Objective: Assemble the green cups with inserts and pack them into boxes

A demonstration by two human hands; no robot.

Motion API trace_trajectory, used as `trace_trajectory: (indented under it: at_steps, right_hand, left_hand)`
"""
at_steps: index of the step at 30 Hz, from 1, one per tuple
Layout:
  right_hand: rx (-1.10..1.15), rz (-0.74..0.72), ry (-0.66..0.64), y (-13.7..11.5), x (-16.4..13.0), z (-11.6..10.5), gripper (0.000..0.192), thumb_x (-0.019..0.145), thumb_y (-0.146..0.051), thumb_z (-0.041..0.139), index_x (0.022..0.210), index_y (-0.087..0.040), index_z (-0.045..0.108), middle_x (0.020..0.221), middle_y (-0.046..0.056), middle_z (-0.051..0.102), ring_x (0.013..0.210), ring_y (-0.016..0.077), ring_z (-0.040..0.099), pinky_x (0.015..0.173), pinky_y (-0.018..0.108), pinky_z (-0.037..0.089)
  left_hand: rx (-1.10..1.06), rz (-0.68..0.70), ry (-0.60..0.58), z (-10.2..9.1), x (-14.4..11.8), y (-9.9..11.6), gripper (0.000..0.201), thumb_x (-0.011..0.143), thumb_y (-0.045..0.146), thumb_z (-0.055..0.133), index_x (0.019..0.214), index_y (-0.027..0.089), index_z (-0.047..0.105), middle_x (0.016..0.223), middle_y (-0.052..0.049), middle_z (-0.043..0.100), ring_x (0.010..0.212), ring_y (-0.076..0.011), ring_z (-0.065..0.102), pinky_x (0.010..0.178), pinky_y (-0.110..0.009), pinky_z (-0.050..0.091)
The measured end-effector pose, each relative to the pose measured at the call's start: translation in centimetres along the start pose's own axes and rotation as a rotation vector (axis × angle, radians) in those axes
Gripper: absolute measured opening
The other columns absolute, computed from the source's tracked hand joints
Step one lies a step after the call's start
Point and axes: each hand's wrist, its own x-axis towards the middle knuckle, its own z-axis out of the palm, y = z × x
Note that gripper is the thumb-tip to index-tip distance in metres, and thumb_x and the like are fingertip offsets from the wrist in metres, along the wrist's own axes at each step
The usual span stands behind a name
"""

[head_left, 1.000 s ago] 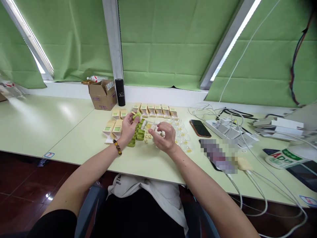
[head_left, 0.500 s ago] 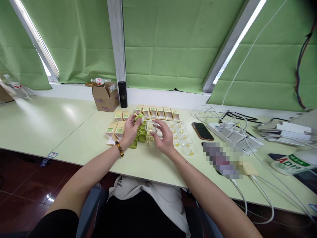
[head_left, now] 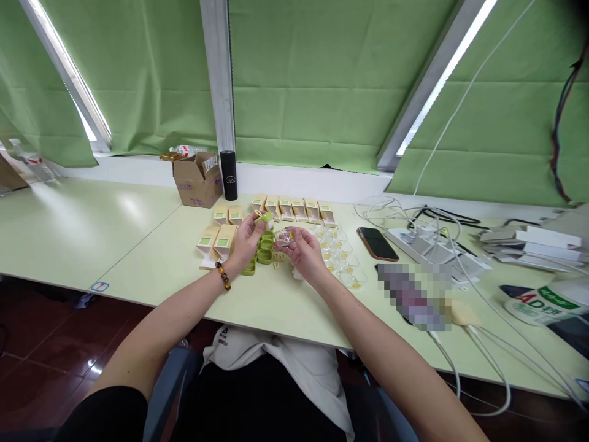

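Spreading across the whole view, the long pale green tabletop (head_left: 138, 245) carries everything, with a tangle of white cables (head_left: 460, 258) lying toward three o'clock and a brown cardboard box (head_left: 197, 179) at about eleven o'clock, a black cylindrical flask (head_left: 229, 175) standing just beside it. A dark flat smartphone (head_left: 376, 244) lies at two o'clock from the hands. At twelve o'clock a row of small cream cartons with green labels (head_left: 289, 209) lines up, and more of them sit at nine o'clock of the left hand (head_left: 246, 242). That hand, a beaded bracelet (head_left: 223, 275) on its wrist, is raised with its fingers closed around a small rounded green-and-white plastic piece (head_left: 265, 218). Just below, small green plastic cases (head_left: 262, 253) rest on the table. The right hand (head_left: 304, 255) pinches a small clear plastic cup (head_left: 284, 237) between thumb and fingertips, close to the green piece; whether the two touch cannot be told. More clear cups with yellow dots (head_left: 340, 258) lie at three o'clock.
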Motion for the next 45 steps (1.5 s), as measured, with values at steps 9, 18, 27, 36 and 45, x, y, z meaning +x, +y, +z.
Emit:
trace_trajectory:
  at_steps: [9,18,27,36,45]
  right_hand:
    - [-0.025,0.003,-0.025,0.1,-0.3,0.5,0.049,0.078,-0.058,0.090,0.104,-0.024,0.067,0.090,-0.001,0.078,0.076,0.0176,0.079,0.076,0.038,0.070]
    - [0.004,0.032,-0.074,0.1,-0.6,0.9,0.051,0.077,-0.059,0.091,0.108,-0.026,0.066,0.096,-0.001,0.080,0.077,0.0183,0.080,0.082,0.041,0.071]
    - [0.003,0.018,-0.103,0.5,-0.6,0.7,0.051,0.078,-0.058,0.090,0.111,-0.028,0.065,0.096,-0.001,0.080,0.076,0.0179,0.080,0.082,0.042,0.070]
    - [0.020,0.005,-0.091,0.4,-0.7,0.9,0.051,0.078,-0.056,0.091,0.112,-0.027,0.065,0.106,0.000,0.081,0.080,0.0175,0.080,0.083,0.042,0.071]
    - [0.005,-0.004,-0.093,0.4,-0.7,1.0,0.048,0.080,-0.056,0.089,0.112,-0.028,0.067,0.106,0.000,0.080,0.083,0.0176,0.080,0.085,0.044,0.071]
  left_hand:
    - [-0.031,-0.017,-0.116,0.3,-0.5,0.4,0.053,0.095,0.058,0.072,0.131,0.020,0.064,0.140,-0.014,0.070,0.132,-0.0280,0.066,0.114,-0.042,0.052]
    - [-0.011,-0.053,-0.195,0.6,-0.9,1.0,0.060,0.094,0.063,0.071,0.132,0.018,0.064,0.132,-0.016,0.073,0.116,-0.0255,0.073,0.090,-0.032,0.060]
    - [-0.011,-0.046,-0.201,0.6,-1.0,1.0,0.061,0.094,0.064,0.071,0.133,0.018,0.063,0.131,-0.015,0.074,0.113,-0.0245,0.073,0.089,-0.031,0.061]
    - [-0.008,-0.046,-0.220,0.6,-1.0,1.2,0.060,0.093,0.064,0.072,0.131,0.018,0.065,0.128,-0.015,0.075,0.115,-0.0259,0.073,0.089,-0.033,0.061]
    - [-0.027,-0.048,-0.231,0.5,-1.1,1.1,0.056,0.093,0.061,0.074,0.128,0.019,0.066,0.130,-0.014,0.074,0.116,-0.0262,0.073,0.091,-0.034,0.061]
